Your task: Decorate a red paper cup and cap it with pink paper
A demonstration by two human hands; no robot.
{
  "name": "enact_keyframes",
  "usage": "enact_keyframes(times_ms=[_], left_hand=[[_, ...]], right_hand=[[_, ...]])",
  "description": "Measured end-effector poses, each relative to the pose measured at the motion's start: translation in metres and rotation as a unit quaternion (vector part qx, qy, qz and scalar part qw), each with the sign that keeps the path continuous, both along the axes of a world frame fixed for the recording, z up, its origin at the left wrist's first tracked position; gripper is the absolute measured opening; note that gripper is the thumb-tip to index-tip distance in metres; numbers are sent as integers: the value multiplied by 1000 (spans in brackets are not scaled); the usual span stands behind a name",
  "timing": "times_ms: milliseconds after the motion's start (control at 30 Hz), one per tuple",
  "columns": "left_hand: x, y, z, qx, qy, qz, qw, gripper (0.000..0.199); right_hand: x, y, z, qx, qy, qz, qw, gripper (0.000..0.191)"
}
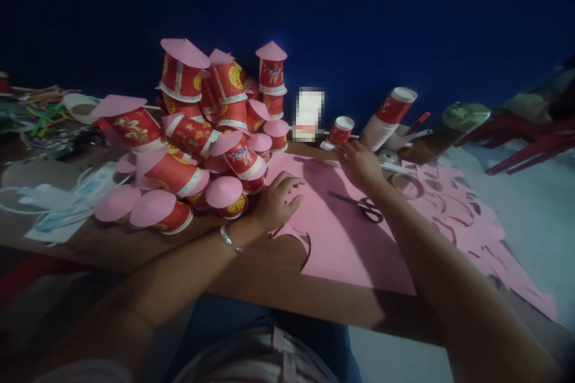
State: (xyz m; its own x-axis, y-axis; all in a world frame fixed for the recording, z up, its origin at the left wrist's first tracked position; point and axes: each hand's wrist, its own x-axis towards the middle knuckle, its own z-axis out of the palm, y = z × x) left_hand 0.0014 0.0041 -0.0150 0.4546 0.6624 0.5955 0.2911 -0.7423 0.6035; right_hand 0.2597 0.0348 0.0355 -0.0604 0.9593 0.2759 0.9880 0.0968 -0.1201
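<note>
My left hand [279, 198] is over the left edge of a large pink paper sheet [341, 245], its fingers curved and apart with nothing between them. A round piece is cut out of the sheet's near left edge. My right hand [359, 163] reaches to the sheet's far edge, just below a small red cup [341, 130]; its fingertips are too blurred to tell what they touch. Black scissors [359, 202] lie on the sheet, left of my right forearm. Left of my left hand, many red cups [179, 176] with pink cone tops are piled up.
A leaning stack of paper cups [390, 114] and a tape roll [406, 184] are at the right, beside pink scraps [471, 215]. A blurred white item [309, 114] stands at the back. A power strip [67, 209] with white cables and colourful strands [49, 109] are at the left.
</note>
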Motion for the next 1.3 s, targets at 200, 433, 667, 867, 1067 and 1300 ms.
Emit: enact_keyframes(times_ms=[200, 433, 667, 867, 1067, 1300], left_hand=[[2, 1, -2, -102, -95, 5, 990, 60], [4, 0, 6, -64, -60, -48, 995, 16], [4, 3, 0, -169, -124, -3, 978, 15], [1, 12, -5, -35, -34, 25, 998, 23], [0, 18, -15, -39, 54, 46, 997, 40], [3, 5, -4, -29, -2, 21, 999, 57]], right_hand=[[-23, -59, -25, -106, 414, 175, 887, 35], [-28, -76, -46, -150, 566, 126, 801, 38], [-20, -72, -52, -124, 676, 95, 720, 34], [-21, -74, -51, -152, 716, 64, 679, 32], [-26, -75, -52, -178, 715, 64, 673, 38], [-28, -80, -47, -212, 715, 95, 660, 44]])
